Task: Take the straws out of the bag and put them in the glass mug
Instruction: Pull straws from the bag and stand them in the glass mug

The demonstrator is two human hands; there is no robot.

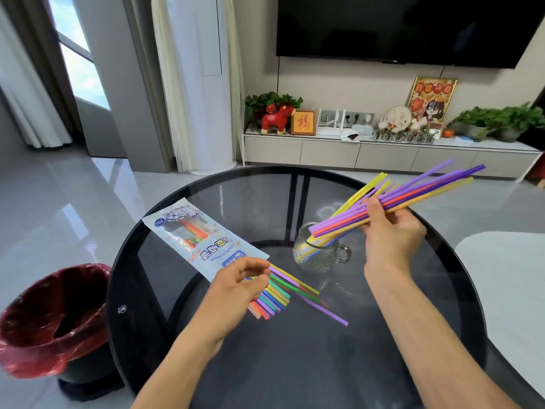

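Note:
A white printed straw bag (pixel 198 237) lies flat on the round dark glass table (pixel 295 364), its open end toward me with several coloured straws (pixel 290 293) sticking out. My left hand (pixel 239 286) rests at that open end, fingers pinched on the protruding straws. My right hand (pixel 389 228) grips a slanted bundle of purple, red and yellow straws (pixel 413 193), whose lower ends hang just above the mouth of the glass mug (pixel 320 252). Several yellow and blue straws stand in the mug.
A bin with a red liner (pixel 56 314) stands on the floor left of the table. A white surface (pixel 507 290) lies at the right edge. A TV cabinet with plants and ornaments (pixel 383 149) runs along the far wall.

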